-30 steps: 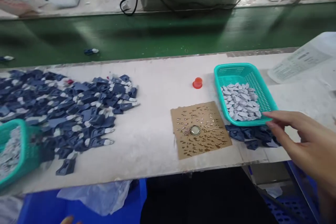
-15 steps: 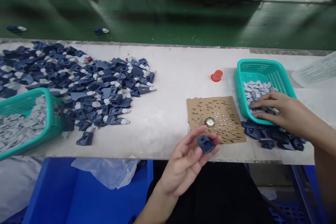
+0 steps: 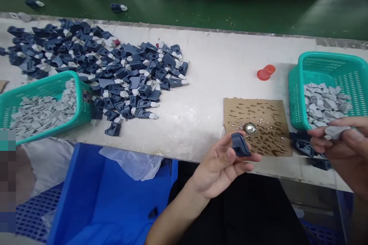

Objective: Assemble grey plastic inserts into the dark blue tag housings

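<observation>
Between the thumb and fingers of my left hand (image 3: 221,168) is a dark blue plastic part (image 3: 240,144), held over the near edge of the table. My right hand (image 3: 345,149) pinches a small light grey piece (image 3: 337,132) in front of the right green basket (image 3: 296,95), which holds many similar grey pieces (image 3: 324,101). Just beyond my left hand lies a square of brown cardboard (image 3: 267,116) dotted with shiny brown drops. A round metal cap (image 3: 250,128) rests on it. Loose dark blue parts (image 3: 303,147) lie by the basket, partly hidden by my right hand.
A large heap of blue parts with pale tips (image 3: 132,69) covers the table's left side. The left green basket (image 3: 83,99) holds small grey pieces. A red-orange cup-like piece (image 3: 266,72) lies near the right basket. Below the edge is a blue bin (image 3: 115,199).
My right hand has come out of the basket with a grey piece and moved nearer. My left hand has turned the blue part. The whole view has shifted downward and left.
</observation>
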`<state>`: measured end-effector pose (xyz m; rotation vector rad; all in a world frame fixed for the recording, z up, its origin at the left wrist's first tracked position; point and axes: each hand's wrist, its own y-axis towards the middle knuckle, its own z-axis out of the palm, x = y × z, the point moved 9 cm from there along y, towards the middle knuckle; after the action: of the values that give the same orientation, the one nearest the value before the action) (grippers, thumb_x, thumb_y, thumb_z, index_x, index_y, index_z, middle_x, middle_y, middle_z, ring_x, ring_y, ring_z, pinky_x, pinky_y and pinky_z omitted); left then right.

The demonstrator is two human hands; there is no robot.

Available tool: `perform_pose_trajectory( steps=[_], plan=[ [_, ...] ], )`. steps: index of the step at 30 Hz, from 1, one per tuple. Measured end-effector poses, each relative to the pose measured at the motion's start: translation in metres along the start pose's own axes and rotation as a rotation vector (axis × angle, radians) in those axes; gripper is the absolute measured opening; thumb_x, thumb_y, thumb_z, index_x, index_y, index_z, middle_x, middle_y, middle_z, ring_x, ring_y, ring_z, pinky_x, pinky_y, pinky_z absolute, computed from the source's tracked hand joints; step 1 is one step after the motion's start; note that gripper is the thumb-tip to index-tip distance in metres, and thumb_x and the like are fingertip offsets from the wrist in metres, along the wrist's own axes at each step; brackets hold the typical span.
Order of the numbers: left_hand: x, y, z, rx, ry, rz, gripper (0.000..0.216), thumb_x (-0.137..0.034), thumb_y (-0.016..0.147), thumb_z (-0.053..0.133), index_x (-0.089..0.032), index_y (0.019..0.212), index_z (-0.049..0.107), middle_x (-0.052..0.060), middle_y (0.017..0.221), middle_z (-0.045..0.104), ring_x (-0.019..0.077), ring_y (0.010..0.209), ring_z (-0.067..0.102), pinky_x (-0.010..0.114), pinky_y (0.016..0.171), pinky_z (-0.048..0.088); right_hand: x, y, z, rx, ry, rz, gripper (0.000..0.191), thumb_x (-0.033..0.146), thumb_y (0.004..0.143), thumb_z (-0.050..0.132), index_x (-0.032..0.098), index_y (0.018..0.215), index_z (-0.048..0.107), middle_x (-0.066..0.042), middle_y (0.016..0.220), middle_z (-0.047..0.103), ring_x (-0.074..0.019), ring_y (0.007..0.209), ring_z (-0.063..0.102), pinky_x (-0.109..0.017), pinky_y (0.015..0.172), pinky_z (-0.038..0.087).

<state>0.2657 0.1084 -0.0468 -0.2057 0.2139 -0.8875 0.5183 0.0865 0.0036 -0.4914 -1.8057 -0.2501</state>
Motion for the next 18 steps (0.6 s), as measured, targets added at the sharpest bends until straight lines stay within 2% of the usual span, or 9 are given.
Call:
perform_pose_trajectory(
  steps=[3, 7, 11, 14, 18],
  plan=[
    [-0.003, 0.001, -0.004, -0.073, -0.006, 0.0, 0.042, -0.035, 0.074, 0.094, -0.016, 0.104, 0.072, 0.002, 0.097, 0.069, 0.0085, 0.079, 0.072, 0.013, 0.068, 0.053, -0.004, -0.026, 0.04, 0.047, 0.251, 0.262, 0.028, 0.047, 0.075, 0.087, 0.027, 0.089, 0.072, -0.009, 0.079, 0.075, -0.0189, 0.056, 0.06, -0.033, 0.048, 0.056],
    [-0.002, 0.002, -0.01, -0.107, -0.018, -0.019, 0.048, -0.033, 0.068, 0.098, -0.016, 0.102, 0.068, 0.001, 0.09, 0.067, 0.0079, 0.076, 0.069, 0.012, 0.066, 0.051, -0.008, -0.042, 0.074, 0.137, 0.351, 0.404, 0.032, 0.049, 0.074, 0.088, 0.025, 0.086, 0.07, -0.008, 0.074, 0.074, -0.0154, 0.054, 0.06, -0.025, 0.047, 0.057],
    [-0.003, 0.002, -0.013, -0.069, -0.004, 0.015, 0.04, -0.029, 0.072, 0.096, -0.021, 0.103, 0.072, -0.001, 0.089, 0.065, 0.0065, 0.076, 0.066, 0.013, 0.063, 0.048, -0.001, -0.045, 0.101, 0.236, 0.445, 0.391, 0.027, 0.05, 0.084, 0.082, 0.027, 0.086, 0.068, -0.003, 0.069, 0.068, -0.0122, 0.057, 0.061, -0.018, 0.052, 0.055],
    [-0.01, -0.001, -0.019, -0.089, 0.132, 0.094, 0.032, -0.023, 0.078, 0.091, -0.025, 0.107, 0.078, -0.001, 0.092, 0.066, 0.0043, 0.079, 0.062, 0.012, 0.067, 0.05, 0.005, -0.044, 0.113, 0.273, 0.491, 0.353, 0.024, 0.048, 0.085, 0.082, 0.028, 0.089, 0.07, 0.0, 0.072, 0.064, -0.0097, 0.064, 0.061, -0.015, 0.059, 0.054],
    [-0.016, -0.004, -0.017, -0.09, 0.3, 0.115, 0.028, -0.018, 0.083, 0.086, -0.027, 0.109, 0.081, 0.002, 0.101, 0.074, 0.0106, 0.098, 0.07, 0.02, 0.091, 0.059, 0.005, -0.042, 0.115, 0.296, 0.508, 0.348, 0.021, 0.046, 0.086, 0.082, 0.029, 0.092, 0.072, 0.002, 0.075, 0.065, -0.0074, 0.066, 0.062, -0.012, 0.063, 0.054]
  ],
)
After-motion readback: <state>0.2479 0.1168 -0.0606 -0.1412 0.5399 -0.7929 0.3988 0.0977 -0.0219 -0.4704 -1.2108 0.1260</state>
